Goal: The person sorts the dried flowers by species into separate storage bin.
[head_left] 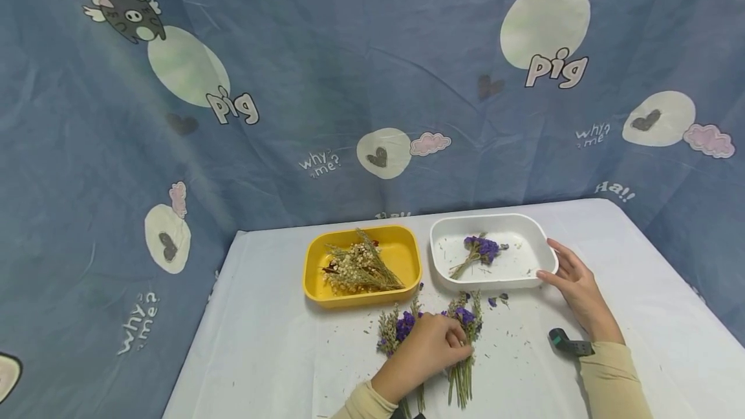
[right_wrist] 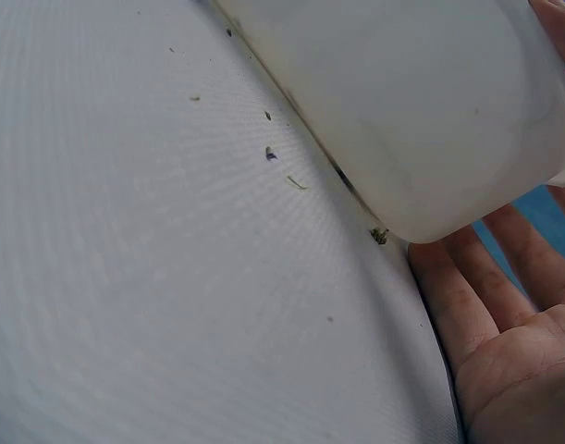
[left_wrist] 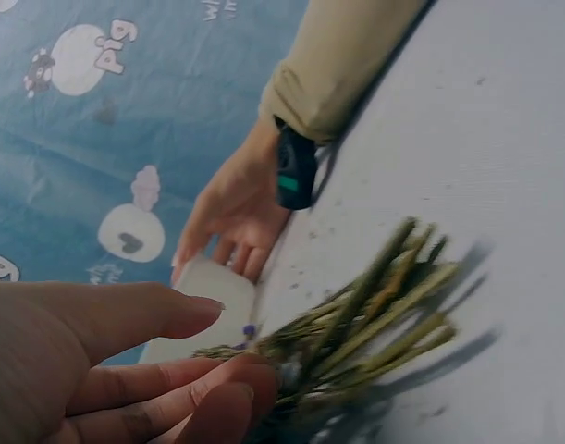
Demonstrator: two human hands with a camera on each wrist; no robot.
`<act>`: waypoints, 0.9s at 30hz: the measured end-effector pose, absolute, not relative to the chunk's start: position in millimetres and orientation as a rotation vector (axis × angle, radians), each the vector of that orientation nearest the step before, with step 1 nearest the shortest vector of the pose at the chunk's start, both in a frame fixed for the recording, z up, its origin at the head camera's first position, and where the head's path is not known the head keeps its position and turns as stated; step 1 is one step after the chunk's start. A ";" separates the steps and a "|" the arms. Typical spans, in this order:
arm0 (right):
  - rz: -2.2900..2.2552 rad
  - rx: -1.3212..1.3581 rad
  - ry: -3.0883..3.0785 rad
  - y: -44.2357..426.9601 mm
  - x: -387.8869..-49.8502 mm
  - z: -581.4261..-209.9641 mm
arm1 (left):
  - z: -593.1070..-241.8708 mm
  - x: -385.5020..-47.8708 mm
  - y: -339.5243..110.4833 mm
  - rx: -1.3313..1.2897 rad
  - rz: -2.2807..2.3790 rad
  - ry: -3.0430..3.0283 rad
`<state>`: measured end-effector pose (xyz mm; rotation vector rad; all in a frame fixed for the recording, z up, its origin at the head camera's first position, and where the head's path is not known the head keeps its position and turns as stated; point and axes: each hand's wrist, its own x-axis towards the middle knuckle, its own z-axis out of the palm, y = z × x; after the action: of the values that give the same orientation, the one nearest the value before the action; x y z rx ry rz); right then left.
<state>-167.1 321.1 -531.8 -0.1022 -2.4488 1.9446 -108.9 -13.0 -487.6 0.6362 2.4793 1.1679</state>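
The right hand (head_left: 582, 293) held the right end of the white tray (head_left: 520, 260), thumb on the near corner and fingers round the far side, a spread that looked meant to keep the tray steady. The right wrist view showed those fingers stretched along its outer wall.

The left hand (head_left: 427, 344) was loosely bent above the table, reaching over the stems of the right bunch (head_left: 460, 374). In the left wrist view its thumb and fingertips stood apart with nothing pinched between them; the fingertips lay against or just beside the stems, though which could not be told.

The right bunch lay in front of the white tray, purple and green heads toward it and bare stalks toward the person, an arrangement that seemed to leave the stalks within easy reach. Just to its left lay the left bunch (head_left: 387, 335), turned the same way and partly hidden by the left hand and forearm.

Inside the white tray rested a purple sprig (head_left: 483, 247). Left of that tray stood the yellow tray (head_left: 361, 300), its walls containing pale flowers (head_left: 361, 270). Loose petals (head_left: 497, 301) dotted the white table (head_left: 262, 341). Behind hung a blue curtain (head_left: 326, 50) printed with pigs.
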 end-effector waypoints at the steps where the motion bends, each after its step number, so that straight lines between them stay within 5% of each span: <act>1: 1.940 -0.099 -2.445 321.0 -167.2 -532.4 | -489.2 -108.1 -12.0 0.636 1.156 2.484; 27: 1.991 -0.068 -2.382 321.4 -167.8 -534.3 | -503.3 -98.9 -0.6 0.686 1.095 2.616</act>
<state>-167.8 321.4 -534.3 -0.0676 -2.3817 1.9906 -98.9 -0.6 -503.3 0.6862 2.6163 1.0952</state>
